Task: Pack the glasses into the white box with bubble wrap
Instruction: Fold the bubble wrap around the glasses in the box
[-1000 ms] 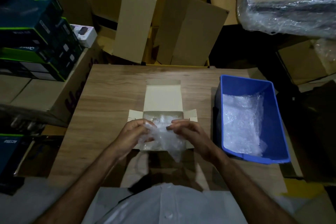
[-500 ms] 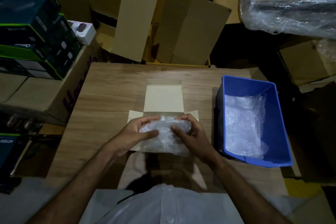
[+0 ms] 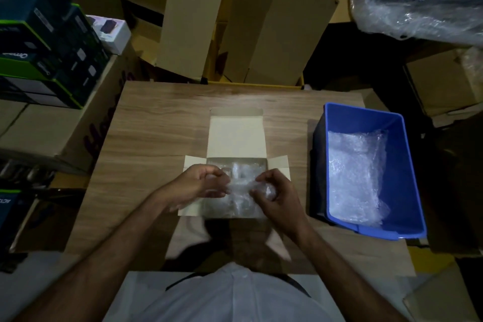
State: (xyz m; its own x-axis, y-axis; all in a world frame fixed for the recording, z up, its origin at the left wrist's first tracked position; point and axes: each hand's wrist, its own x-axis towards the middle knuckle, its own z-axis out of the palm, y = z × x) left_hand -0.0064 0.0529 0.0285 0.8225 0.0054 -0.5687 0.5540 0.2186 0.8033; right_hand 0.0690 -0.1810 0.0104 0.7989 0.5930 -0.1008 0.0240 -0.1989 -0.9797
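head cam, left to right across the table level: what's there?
Stacked dark boxes → left hand → bubble wrap held over the white box → right hand → blue bin with more wrap inside.

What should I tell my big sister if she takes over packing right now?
Left hand: holds the left end of the bubble wrap over the white box.
Right hand: pinches the wrap's right end.
The box sits open on the wooden table, lid flap folded away from the person, side flaps out. More clear wrapped stuff lies inside; whether it holds glasses is too blurry to tell.
Spare bubble wrap lies in the blue bin to the right.
Done: box opened, wrap brought to it.
Left: settle the bundle inside, add padding if needed, close the flaps.
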